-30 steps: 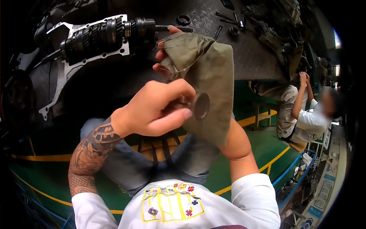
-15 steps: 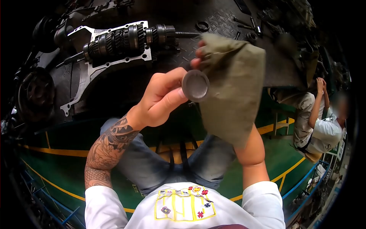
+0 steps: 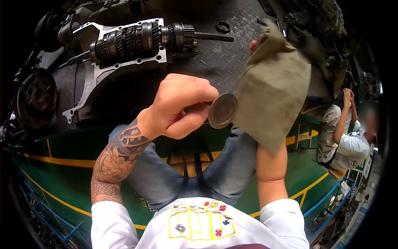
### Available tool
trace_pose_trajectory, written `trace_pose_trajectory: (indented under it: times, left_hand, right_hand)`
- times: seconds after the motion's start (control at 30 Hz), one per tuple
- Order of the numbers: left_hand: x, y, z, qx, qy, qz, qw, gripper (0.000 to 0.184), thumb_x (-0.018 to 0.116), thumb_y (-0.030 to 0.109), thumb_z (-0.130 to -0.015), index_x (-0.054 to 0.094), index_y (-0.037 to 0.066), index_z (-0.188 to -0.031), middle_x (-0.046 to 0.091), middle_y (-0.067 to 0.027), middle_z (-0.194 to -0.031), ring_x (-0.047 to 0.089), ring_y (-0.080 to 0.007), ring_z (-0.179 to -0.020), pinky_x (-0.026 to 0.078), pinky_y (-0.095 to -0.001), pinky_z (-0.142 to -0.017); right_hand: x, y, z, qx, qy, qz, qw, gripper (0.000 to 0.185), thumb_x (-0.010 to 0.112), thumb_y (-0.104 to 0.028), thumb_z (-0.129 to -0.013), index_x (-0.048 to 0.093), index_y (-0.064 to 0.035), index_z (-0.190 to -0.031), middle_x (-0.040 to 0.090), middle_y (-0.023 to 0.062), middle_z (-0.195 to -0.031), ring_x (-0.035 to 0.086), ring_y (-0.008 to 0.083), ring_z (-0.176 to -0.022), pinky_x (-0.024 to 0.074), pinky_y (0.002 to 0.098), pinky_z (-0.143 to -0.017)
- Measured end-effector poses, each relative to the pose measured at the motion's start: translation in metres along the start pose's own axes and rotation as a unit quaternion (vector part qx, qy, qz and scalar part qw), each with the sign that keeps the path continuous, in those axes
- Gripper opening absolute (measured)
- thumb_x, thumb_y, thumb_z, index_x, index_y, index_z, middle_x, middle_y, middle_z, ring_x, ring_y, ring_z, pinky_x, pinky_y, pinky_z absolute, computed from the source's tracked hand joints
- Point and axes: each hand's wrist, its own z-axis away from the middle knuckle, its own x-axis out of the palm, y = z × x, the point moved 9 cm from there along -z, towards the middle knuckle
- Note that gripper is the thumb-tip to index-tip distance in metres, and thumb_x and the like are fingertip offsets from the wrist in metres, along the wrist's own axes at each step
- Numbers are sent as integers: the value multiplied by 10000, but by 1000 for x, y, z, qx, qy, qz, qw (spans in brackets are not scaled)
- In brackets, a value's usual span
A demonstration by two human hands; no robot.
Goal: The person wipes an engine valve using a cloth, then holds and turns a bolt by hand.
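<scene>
Between the thumb and curled fingers of my left hand is a round, dark metal disc-shaped part with a raised rim. Its flat face is turned toward me, and whether a stem runs back into my fist is hidden. My right hand is closed on an olive-green cloth, which drapes down over my forearm. Only fingertips show at the cloth's upper left edge. The disc sits close to the cloth's left side in view; I cannot tell if they touch.
On the diamond-plate bench ahead lies a gearbox housing with a gear shaft in it. A metal ring is behind. A round, rusty part stands at left. Another person sits at right.
My right hand and the cloth have moved right and away from the disc. My left hand has turned, tilting the disc and shifting it slightly right and nearer to me.
</scene>
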Motion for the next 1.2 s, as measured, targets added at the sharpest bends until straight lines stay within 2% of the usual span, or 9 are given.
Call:
trace_pose_trajectory:
  times: [0.07, 0.2, 0.3, 0.5, 0.7, 0.83, 0.93, 0.97, 1.2]
  left_hand:
    - [0, 3, -2, 14, -13, -71, 997, 200, 647, 5, -725, 659, 19, -924, 587, -77, -698, 572, -280, -556, 458, -357, -521]
    - [1, -3, -6, -4, -6, -119, 993, 196, 651, -17, -735, 651, 33, -925, 561, -77, -681, 557, -278, -542, 447, -369, -512]
    - [3, -24, -6, -83, -12, -159, 984, 139, 637, -19, -810, 643, 15, -945, 595, -104, -714, 589, -267, -554, 456, -364, -518]
    - [23, -45, -2, -183, -68, -192, 962, 68, 649, -12, -886, 637, -4, -952, 615, -146, -748, 602, -296, -601, 462, -343, -562]
    - [19, -49, 9, -189, -68, -224, 954, 58, 658, 29, -930, 618, -6, -955, 579, -144, -737, 578, -288, -612, 454, -350, -582]
    - [6, -49, 11, -200, -23, -231, 952, 81, 614, 63, -983, 604, -11, -952, 526, -132, -704, 508, -257, -581, 399, -345, -564]
    - [-7, -56, 15, -211, -11, -225, 951, 139, 569, 91, -1014, 581, -15, -924, 480, -122, -684, 450, -243, -569, 348, -351, -553]
    - [-11, -58, 18, -209, -7, -220, 953, 150, 563, 95, -1016, 575, -15, -916, 474, -123, -681, 449, -244, -571, 346, -355, -555]
    - [-20, -55, 23, -210, -5, -204, 956, 192, 526, 124, -1028, 548, -15, -896, 466, -140, -683, 458, -270, -585, 346, -369, -568]
  right_hand:
    - [-10, -4, -6, 13, 8, -81, 997, 395, 522, -282, -1061, 552, -14, -1349, 619, 140, -1320, 631, 276, -1160, 490, 382, -1066]
    - [-15, 1, 0, -44, -50, 250, 966, 461, 478, -393, -1074, 554, -39, -1361, 620, 171, -1295, 628, 254, -1186, 522, 376, -1063]
    - [-42, 38, 3, 50, -115, 232, 965, 429, 542, -305, -1054, 525, -33, -1385, 611, 127, -1303, 617, 212, -1156, 501, 364, -1022]
    - [-56, 75, 6, 115, 30, 170, 978, 377, 560, -290, -1040, 581, -37, -1318, 648, 103, -1214, 634, 173, -1059, 527, 335, -911]
    - [-79, 94, -10, 70, 47, 382, 920, 306, 591, -218, -1014, 621, -37, -1258, 669, 55, -1126, 610, 115, -1010, 516, 302, -840]
    - [-56, 79, -5, -42, -14, 441, 897, 371, 576, -236, -1038, 569, -15, -1336, 652, 69, -1202, 598, 147, -1087, 502, 311, -922]
    - [-33, 78, 8, 67, -7, 392, 918, 421, 565, -280, -1046, 537, -39, -1391, 643, 61, -1235, 596, 156, -1115, 503, 339, -957]
    - [-48, 101, 8, 193, 23, 224, 955, 443, 561, -344, -1043, 539, -79, -1396, 639, 51, -1242, 602, 154, -1112, 511, 336, -947]
    - [-37, 125, 14, 236, -105, 168, 951, 213, 606, -277, -971, 682, -131, -1106, 645, -54, -897, 532, 60, -728, 393, 245, -659]
